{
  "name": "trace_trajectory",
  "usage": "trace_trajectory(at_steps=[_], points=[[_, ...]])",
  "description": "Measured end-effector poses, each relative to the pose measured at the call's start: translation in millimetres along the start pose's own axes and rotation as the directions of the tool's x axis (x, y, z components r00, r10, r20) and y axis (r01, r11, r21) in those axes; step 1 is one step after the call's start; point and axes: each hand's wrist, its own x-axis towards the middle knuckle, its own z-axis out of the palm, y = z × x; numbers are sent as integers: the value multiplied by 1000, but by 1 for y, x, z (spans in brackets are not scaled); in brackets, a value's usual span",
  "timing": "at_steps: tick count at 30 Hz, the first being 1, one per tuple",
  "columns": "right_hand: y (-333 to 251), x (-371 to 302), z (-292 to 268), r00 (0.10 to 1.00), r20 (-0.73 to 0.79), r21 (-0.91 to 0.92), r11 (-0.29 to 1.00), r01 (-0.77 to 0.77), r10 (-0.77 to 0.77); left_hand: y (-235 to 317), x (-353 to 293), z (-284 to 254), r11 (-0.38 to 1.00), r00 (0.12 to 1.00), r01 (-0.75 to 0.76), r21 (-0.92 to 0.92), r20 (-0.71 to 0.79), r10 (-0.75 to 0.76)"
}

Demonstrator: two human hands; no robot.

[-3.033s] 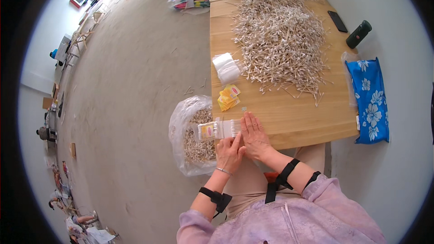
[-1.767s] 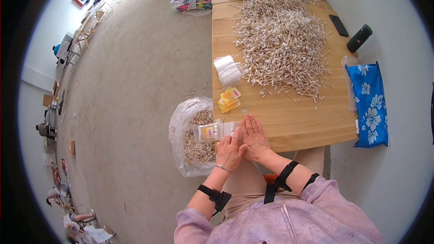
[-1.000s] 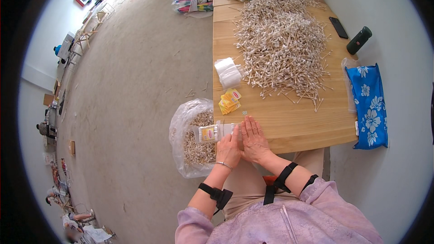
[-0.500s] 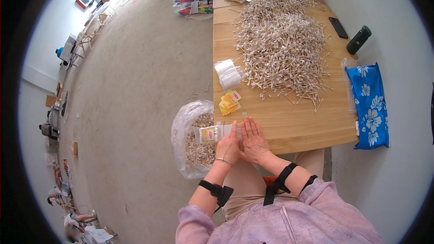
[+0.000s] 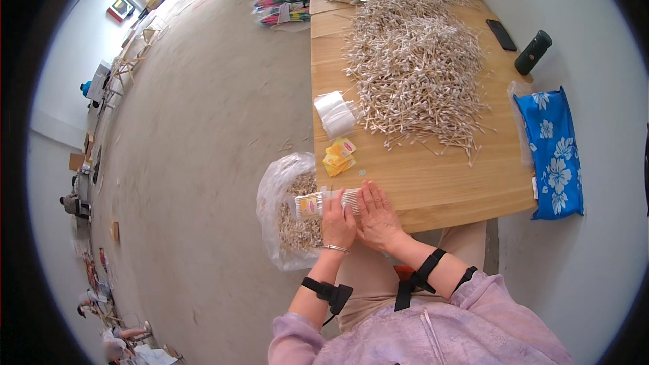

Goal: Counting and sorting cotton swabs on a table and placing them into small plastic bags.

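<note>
My left hand [image 5: 338,222] is at the near left corner of the table, fingers closed over the mouth end of a small clear bag. Cotton swabs and a yellow card show in that bag [image 5: 309,205], which juts past the table's left edge. Between my hands lies a row of cotton swabs [image 5: 351,200], its left end at the bag. My right hand [image 5: 378,216] rests with fingers stretched out flat along the right end of these swabs. My left fingers partly hide where swabs and bag meet.
A large heap of swabs [image 5: 419,67] covers the table's middle. Clear bags [image 5: 334,113] and yellow cards [image 5: 339,157] lie at its left edge. Below stands a big plastic sack [image 5: 270,226] of swabs. A phone [image 5: 501,34], dark bottle [image 5: 533,53] and blue flowered pack [image 5: 556,155] lie right.
My left hand has shifted slightly left and down toward the bag, uncovering more of the swab row between my hands. My right hand stays flat beside the swabs.
</note>
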Motion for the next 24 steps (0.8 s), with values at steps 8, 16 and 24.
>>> trace_trajectory(at_steps=[8,16,24], points=[[-11,3,2,1000,-15,76,997,-26,27,-18,-2,22,861,971,-83,-501,-237,-44],[-27,11,11,999,11,51,998,-47,46,-23,1,18,881,980,-65,-468,-197,-32],[-31,15,14,995,-33,140,987,-85,91,-19,6,11,893,985,-72,-445,-174,-7]])
